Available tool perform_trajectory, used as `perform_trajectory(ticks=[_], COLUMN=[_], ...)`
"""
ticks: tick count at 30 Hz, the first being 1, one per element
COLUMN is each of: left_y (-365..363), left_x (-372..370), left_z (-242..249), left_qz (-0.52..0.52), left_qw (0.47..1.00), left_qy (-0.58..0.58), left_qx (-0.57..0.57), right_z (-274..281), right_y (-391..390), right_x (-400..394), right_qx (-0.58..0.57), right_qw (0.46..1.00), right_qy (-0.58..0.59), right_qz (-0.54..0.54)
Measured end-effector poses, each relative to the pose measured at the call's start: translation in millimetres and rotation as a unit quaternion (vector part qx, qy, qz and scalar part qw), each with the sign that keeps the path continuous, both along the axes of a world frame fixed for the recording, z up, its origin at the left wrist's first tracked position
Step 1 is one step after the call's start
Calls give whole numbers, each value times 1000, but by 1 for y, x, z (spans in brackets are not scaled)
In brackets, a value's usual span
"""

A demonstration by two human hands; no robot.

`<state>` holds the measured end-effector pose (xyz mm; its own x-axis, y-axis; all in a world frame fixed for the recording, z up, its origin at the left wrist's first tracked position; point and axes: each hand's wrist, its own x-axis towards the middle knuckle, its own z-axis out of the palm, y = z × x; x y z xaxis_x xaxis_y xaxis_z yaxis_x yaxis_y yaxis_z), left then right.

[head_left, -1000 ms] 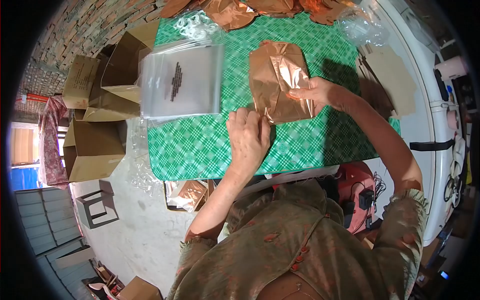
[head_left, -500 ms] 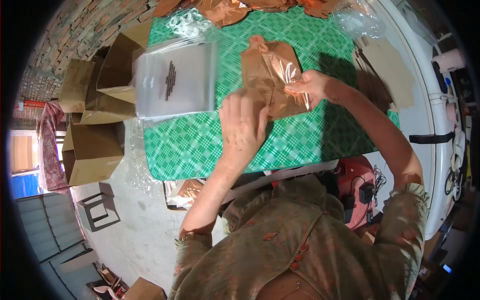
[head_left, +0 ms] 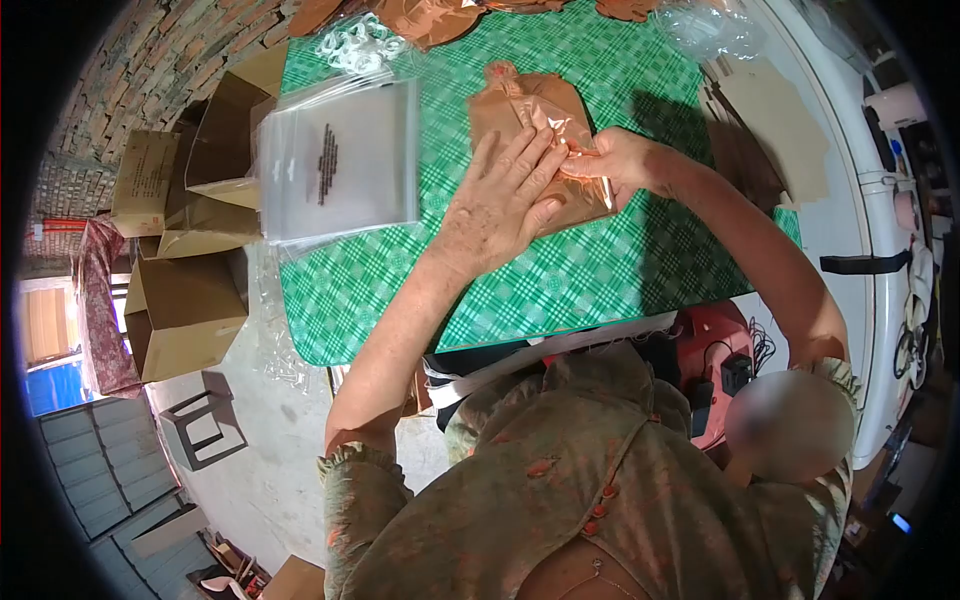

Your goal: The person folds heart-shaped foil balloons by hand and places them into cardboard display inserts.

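Note:
A flat, folded copper-coloured foil balloon (head_left: 545,95) lies on the green checked tablecloth (head_left: 560,290), its narrow end pointing away from me. My left hand (head_left: 495,200) rests palm down across the balloon's lower left part, fingers stretched out and holding nothing. At the right edge, my right hand (head_left: 625,162) pinches the foil between thumb and fingers. Some of the foil under both hands is hidden. To the left is a stack of clear plastic bags (head_left: 345,165) with dark print.
White rings (head_left: 362,45) lie beyond the bags, and more copper foil (head_left: 430,20) is along the far edge. Clear plastic (head_left: 710,30) and flat card pieces (head_left: 765,130) are at the right. Open cardboard boxes (head_left: 185,310) stand left of the table.
My left hand has gone from curled at the balloon's near edge to stretched flat on it, further forward. The right hand stays at the right edge. The view has shifted slightly.

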<state>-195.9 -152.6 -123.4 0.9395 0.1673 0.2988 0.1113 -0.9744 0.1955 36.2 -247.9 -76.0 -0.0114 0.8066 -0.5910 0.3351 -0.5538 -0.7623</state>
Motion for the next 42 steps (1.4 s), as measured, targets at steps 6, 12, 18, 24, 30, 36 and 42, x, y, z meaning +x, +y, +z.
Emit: perform_trajectory(ticks=[6,12,18,24,30,36,42], left_y=[-1,-2,-3,-3,-7,-24,-31], left_x=[1,1,1,-1,-1,3,2], left_z=[-1,1,2,1,8,16,4], left_qz=[15,22,24,28,20,-42,-38], left_qw=[1000,1000,1000,999,999,999,998], left_qy=[11,14,2,-17,-30,3,-2], left_qx=[1,5,2,-3,-8,16,-40], right_z=[-2,3,-18,-12,-25,-32,-32], right_y=[-4,-38,-68,-72,-66,-64,-58], right_x=[1,-6,-7,-32,-29,-26,-21], right_qx=[-9,115,238,197,276,282,304], right_qw=[998,973,957,956,925,922,915], right_qy=[55,137,-93,-159,-240,-248,-258], right_qz=[-39,-144,-136,-149,-105,-91,-58])
